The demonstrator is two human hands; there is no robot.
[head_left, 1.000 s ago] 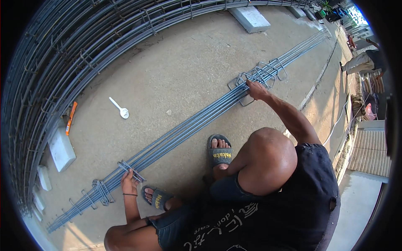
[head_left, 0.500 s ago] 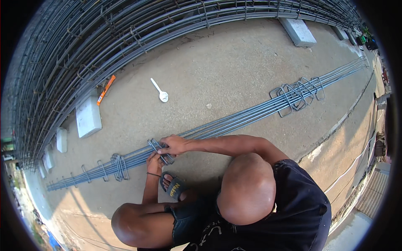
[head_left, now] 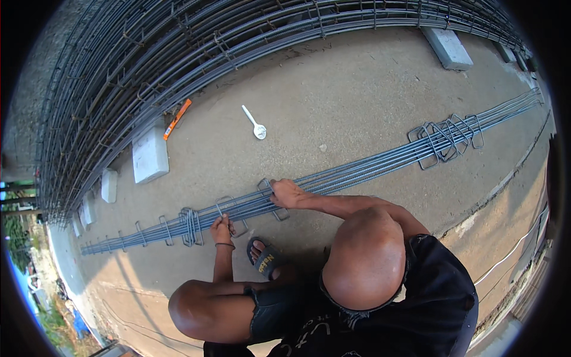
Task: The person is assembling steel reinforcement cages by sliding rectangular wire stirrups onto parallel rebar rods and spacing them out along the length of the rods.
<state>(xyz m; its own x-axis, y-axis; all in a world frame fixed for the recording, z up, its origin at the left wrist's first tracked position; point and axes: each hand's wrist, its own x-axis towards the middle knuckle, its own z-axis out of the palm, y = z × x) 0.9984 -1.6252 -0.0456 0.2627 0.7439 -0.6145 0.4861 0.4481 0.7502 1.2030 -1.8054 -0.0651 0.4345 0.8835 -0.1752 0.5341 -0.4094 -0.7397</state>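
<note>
A long bundle of grey ribbed steel bars [head_left: 363, 168] lies across the concrete floor. Bent steel stirrups loop around it. My left hand [head_left: 223, 229] is at the near side of the bundle, its fingers pinched on a rectangular stirrup [head_left: 219, 209]. Farther right along the bars, my right hand [head_left: 287, 193] is closed on another stirrup [head_left: 262, 185], its fingertips partly hidden. Left of my left hand, several stirrups [head_left: 190, 226] are bunched together, with single ones [head_left: 166, 231] spaced out beyond them.
Another stirrup cluster [head_left: 443, 141] rests at the bundle's right part. Stacked rebar cages [head_left: 238, 44] run along the far side on concrete blocks [head_left: 150, 156]. A white plastic spoon [head_left: 255, 124] and an orange strip-shaped wrapper [head_left: 177, 119] lie beyond the bars. My sandalled foot [head_left: 265, 260] is near the bundle.
My hands, close together before over bunched stirrups, have moved apart. The right has slid a stirrup rightward along the bars; the left stays with another. The view has shifted a little.
</note>
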